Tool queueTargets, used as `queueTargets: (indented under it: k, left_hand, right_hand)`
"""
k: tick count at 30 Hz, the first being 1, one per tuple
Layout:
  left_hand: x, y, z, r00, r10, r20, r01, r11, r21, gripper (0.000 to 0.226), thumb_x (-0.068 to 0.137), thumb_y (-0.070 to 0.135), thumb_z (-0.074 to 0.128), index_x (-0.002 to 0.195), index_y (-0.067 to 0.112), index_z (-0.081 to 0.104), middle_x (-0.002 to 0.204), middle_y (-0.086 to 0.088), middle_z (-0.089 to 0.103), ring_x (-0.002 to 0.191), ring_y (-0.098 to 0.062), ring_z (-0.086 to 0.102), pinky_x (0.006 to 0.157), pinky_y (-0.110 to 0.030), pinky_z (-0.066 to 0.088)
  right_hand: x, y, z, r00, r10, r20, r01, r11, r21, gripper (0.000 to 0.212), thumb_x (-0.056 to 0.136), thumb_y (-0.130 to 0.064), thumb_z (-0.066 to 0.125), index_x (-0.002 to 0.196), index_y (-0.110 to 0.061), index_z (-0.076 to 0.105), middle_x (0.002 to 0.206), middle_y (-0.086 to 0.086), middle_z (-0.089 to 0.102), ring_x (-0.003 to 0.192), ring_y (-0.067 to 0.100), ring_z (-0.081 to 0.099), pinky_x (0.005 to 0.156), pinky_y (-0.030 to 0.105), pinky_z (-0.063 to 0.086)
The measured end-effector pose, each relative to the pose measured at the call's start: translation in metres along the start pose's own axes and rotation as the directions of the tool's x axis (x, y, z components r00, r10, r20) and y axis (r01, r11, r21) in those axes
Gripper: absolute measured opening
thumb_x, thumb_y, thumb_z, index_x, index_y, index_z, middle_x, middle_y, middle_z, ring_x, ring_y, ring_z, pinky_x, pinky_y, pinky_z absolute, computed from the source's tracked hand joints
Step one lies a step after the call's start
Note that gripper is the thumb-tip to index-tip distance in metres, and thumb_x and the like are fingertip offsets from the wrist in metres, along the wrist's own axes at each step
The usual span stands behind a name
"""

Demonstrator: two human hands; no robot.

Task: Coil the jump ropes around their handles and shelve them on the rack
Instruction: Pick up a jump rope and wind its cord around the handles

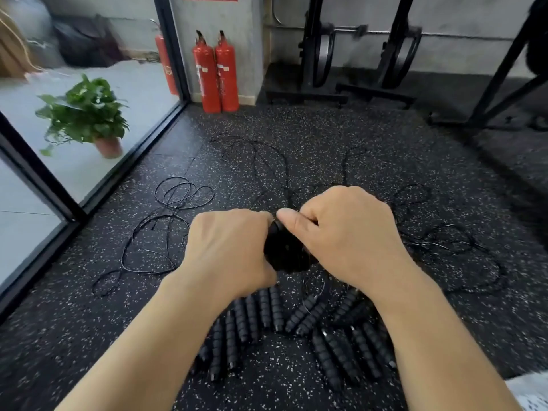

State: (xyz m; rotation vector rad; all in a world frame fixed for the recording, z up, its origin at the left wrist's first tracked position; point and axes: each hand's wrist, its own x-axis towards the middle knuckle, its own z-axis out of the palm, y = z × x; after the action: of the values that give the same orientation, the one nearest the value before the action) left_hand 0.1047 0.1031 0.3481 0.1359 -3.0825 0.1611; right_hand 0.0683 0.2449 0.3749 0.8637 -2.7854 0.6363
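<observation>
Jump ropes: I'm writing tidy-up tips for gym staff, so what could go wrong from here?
1. The loose cords overlap each other, so winding may drag in a neighbouring rope and knot it.
2. The left hand and right hand crowd the held handles; the coil could slip loose.

Floor's that black rubber gym matting (370, 137) with white speckles, filling most of the frame; along the left runs a black-framed glass partition (132, 157), with a pale floor and a potted green plant (86, 114) behind it. Top centre, two red fire extinguishers (216, 72) stand against a grey concrete pillar (249, 40); upper right, black metal frames (397, 48) stand before a grey wall (474, 13) carrying a thin pipe (462, 36).
</observation>
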Motion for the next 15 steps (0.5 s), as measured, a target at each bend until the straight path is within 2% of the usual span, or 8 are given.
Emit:
queueTargets:
  k: [2, 5, 8, 10, 11, 13, 15]
  left_hand:
    - [-0.003, 0.01, -0.001, 0.995, 0.096, 0.02, -0.096, 0.995, 0.031, 0.039, 0.072, 0.046, 0.064, 0.07, 0.024, 0.031, 0.068, 0.006, 0.042, 0.064, -0.018, 0.045, 0.05, -0.027, 0.025]
    - [-0.006, 0.02, 0.0, 0.974, 0.221, 0.046, -0.221, 0.975, -0.002, 0.031, 0.073, 0.046, 0.061, 0.073, 0.025, 0.039, 0.069, 0.007, 0.044, 0.054, -0.012, 0.033, 0.055, -0.028, 0.029]
    - [-0.007, 0.023, 0.003, 0.941, 0.337, 0.045, -0.334, 0.941, -0.06, 0.025, 0.072, 0.048, 0.058, 0.077, 0.031, 0.04, 0.074, 0.012, 0.046, 0.067, -0.009, 0.045, 0.083, -0.03, 0.034]
    - [-0.007, 0.021, 0.0, 0.929, 0.367, 0.055, -0.36, 0.927, -0.103, 0.027, 0.071, 0.049, 0.06, 0.077, 0.033, 0.039, 0.08, 0.015, 0.049, 0.084, -0.005, 0.053, 0.104, -0.034, 0.025]
    - [-0.007, 0.02, 0.0, 0.924, 0.378, 0.054, -0.37, 0.921, -0.124, 0.029, 0.07, 0.048, 0.061, 0.076, 0.032, 0.037, 0.081, 0.015, 0.05, 0.086, -0.004, 0.053, 0.108, -0.035, 0.02]
    - [-0.008, 0.019, -0.001, 0.917, 0.396, 0.049, -0.384, 0.909, -0.161, 0.031, 0.067, 0.046, 0.063, 0.074, 0.03, 0.037, 0.077, 0.014, 0.05, 0.081, -0.003, 0.053, 0.108, -0.036, 0.017]
    - [-0.01, 0.021, 0.0, 0.907, 0.42, 0.039, -0.399, 0.883, -0.247, 0.029, 0.063, 0.046, 0.06, 0.071, 0.029, 0.038, 0.069, 0.012, 0.052, 0.072, -0.005, 0.053, 0.106, -0.036, 0.019]
  right_hand:
    - [0.001, 0.006, 0.003, 0.999, -0.048, 0.012, 0.048, 0.999, -0.018, 0.064, 0.094, -0.051, 0.048, 0.045, -0.013, 0.031, 0.044, -0.002, 0.033, 0.047, 0.011, 0.031, 0.055, 0.033, 0.037]
    - [0.003, 0.018, 0.01, 0.998, -0.062, -0.002, 0.062, 0.998, 0.007, 0.064, 0.094, -0.051, 0.047, 0.045, -0.013, 0.031, 0.044, -0.001, 0.033, 0.048, 0.011, 0.032, 0.058, 0.034, 0.039]
    - [0.005, 0.03, 0.015, 1.0, -0.012, 0.021, 0.011, 0.998, 0.059, 0.066, 0.093, -0.055, 0.048, 0.044, -0.013, 0.033, 0.045, 0.0, 0.037, 0.051, 0.015, 0.037, 0.059, 0.035, 0.039]
    - [0.007, 0.04, 0.019, 0.999, 0.01, 0.044, -0.018, 0.98, 0.196, 0.066, 0.091, -0.055, 0.052, 0.044, -0.012, 0.034, 0.041, -0.001, 0.034, 0.047, 0.015, 0.035, 0.055, 0.035, 0.036]
    - [0.007, 0.045, 0.022, 0.997, 0.028, 0.068, -0.047, 0.956, 0.288, 0.065, 0.091, -0.054, 0.054, 0.044, -0.013, 0.035, 0.04, -0.003, 0.032, 0.044, 0.014, 0.032, 0.053, 0.034, 0.034]
    - [0.007, 0.052, 0.024, 0.99, 0.053, 0.133, -0.113, 0.863, 0.492, 0.06, 0.09, -0.05, 0.058, 0.045, -0.015, 0.04, 0.042, -0.005, 0.032, 0.041, 0.009, 0.029, 0.049, 0.028, 0.031]
    - [0.007, 0.057, 0.022, 0.975, 0.06, 0.213, -0.18, 0.771, 0.61, 0.055, 0.09, -0.045, 0.06, 0.049, -0.013, 0.043, 0.044, -0.005, 0.034, 0.041, 0.006, 0.029, 0.045, 0.02, 0.029]
